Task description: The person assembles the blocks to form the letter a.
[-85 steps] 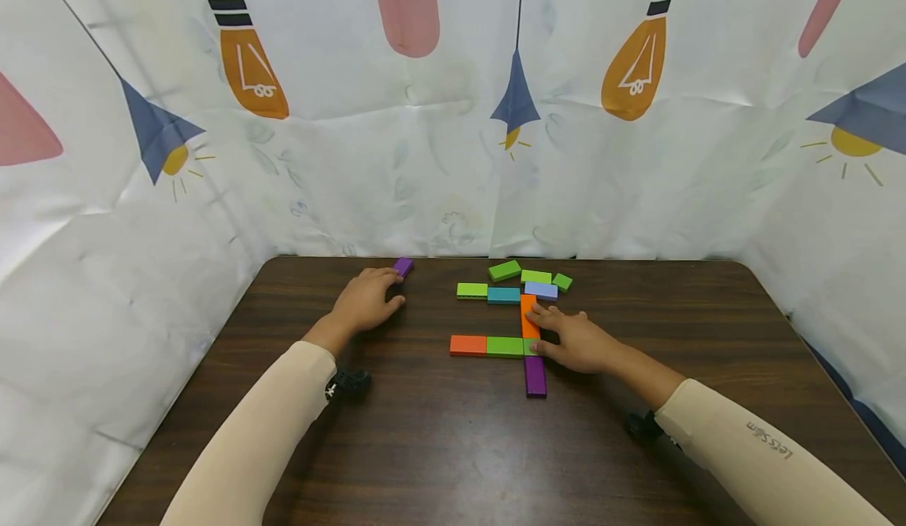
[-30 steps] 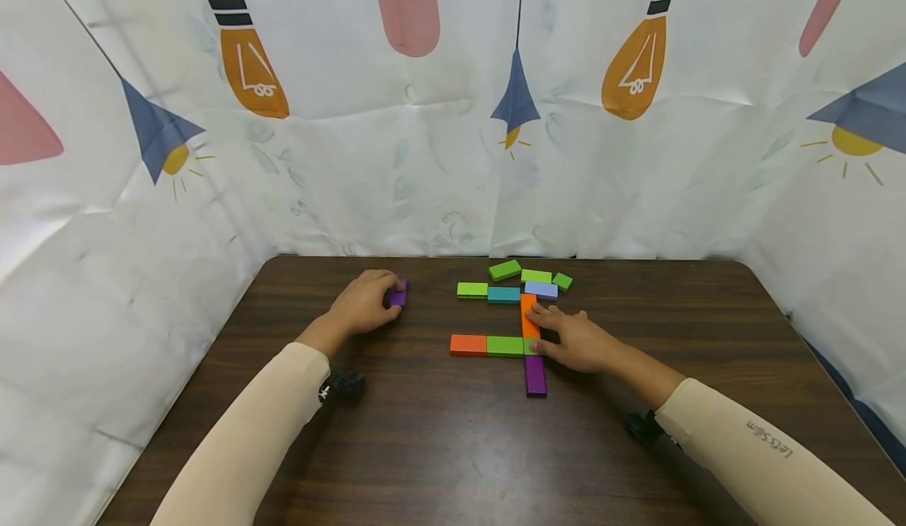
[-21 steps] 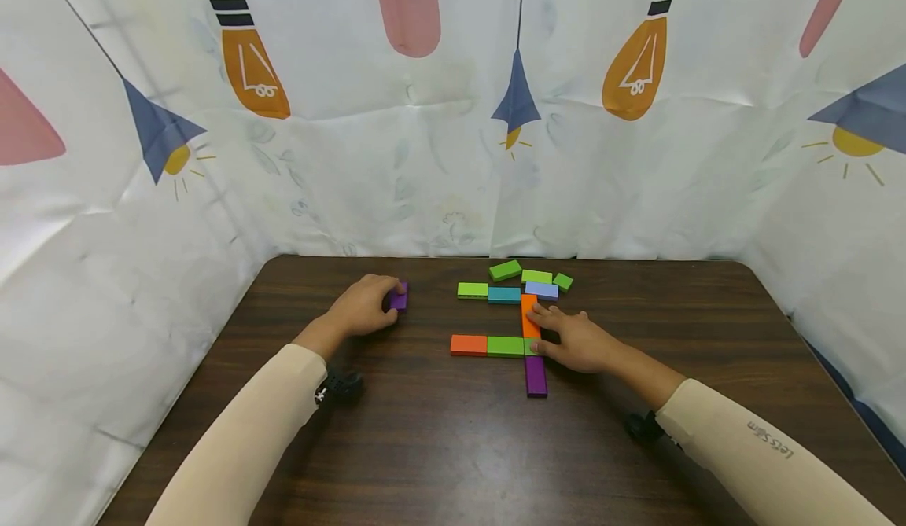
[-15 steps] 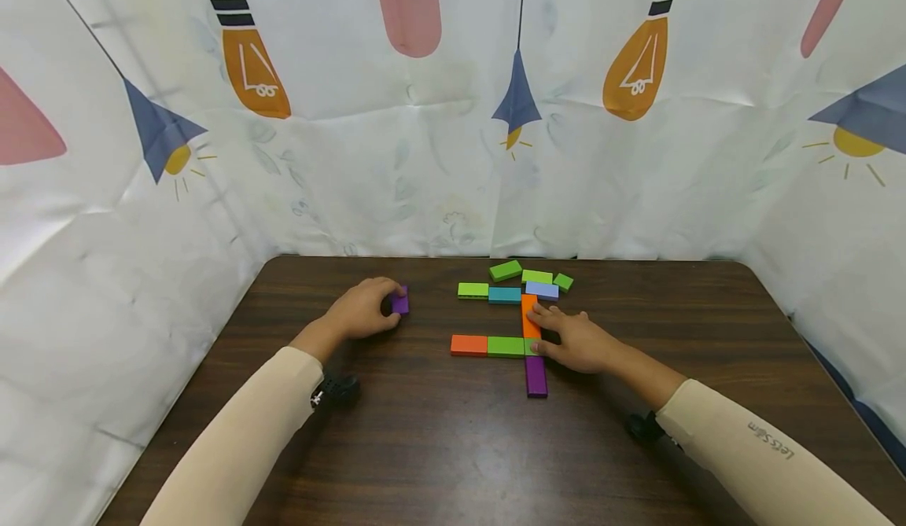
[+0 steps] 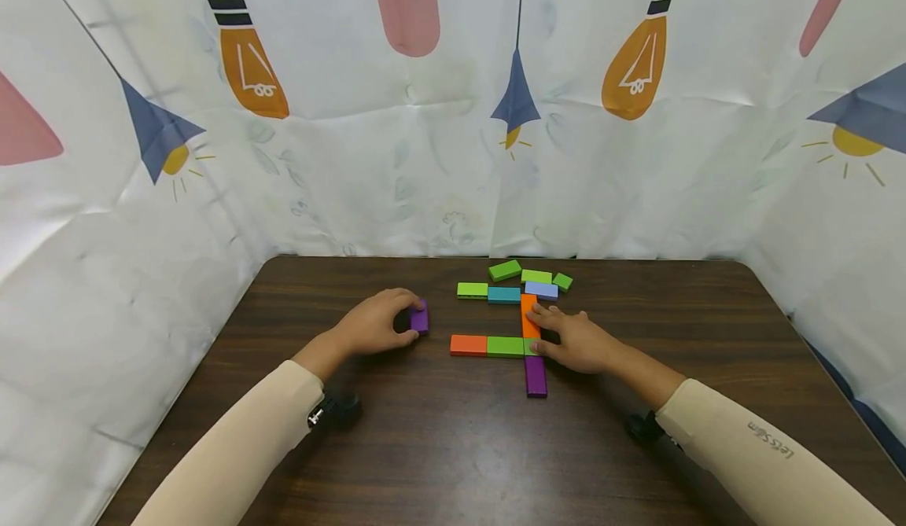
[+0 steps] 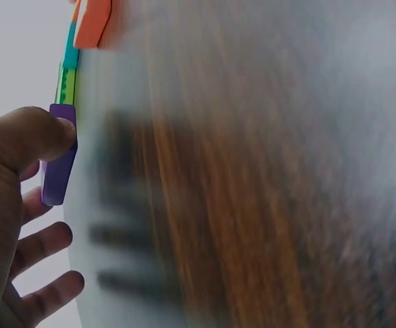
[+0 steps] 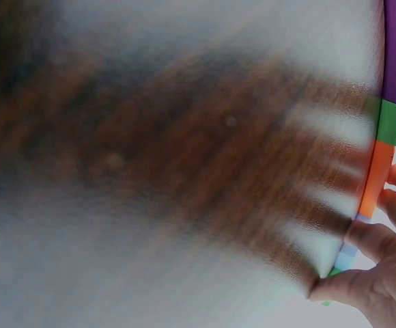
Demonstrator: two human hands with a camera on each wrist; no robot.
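1. On the left half of the dark wooden table (image 5: 453, 447), the left hand (image 5: 375, 325) pinches a purple block (image 5: 419, 319) by its far and near ends, thumb on the near one; the left wrist view shows the other fingers spread out. I cannot tell whether this block touches the tabletop.
2. To the right, the right hand (image 5: 580, 343) lies with fingers spread wide, gripping nothing. Its fingertips rest on the orange block (image 5: 529, 328), its thumb on the small green block (image 5: 528, 347) at that block's near end.
3. From the small green block, a long green block (image 5: 506, 346) and then a red-orange block (image 5: 469, 345) run left end to end, while a dark purple block (image 5: 535, 377) points toward the near side.
4. By the orange block's far end, a teal block (image 5: 504, 296) sits left with a lime block (image 5: 472, 291) against it, and a periwinkle block (image 5: 541, 291) sits right.
5. Farther back are a slanted green block (image 5: 505, 270), a yellow-green block (image 5: 536, 276) and, rightmost, a little green block (image 5: 562, 281) set askew.
6. A white cloth (image 5: 453, 156) printed with lamps hangs beyond the table's far edge.
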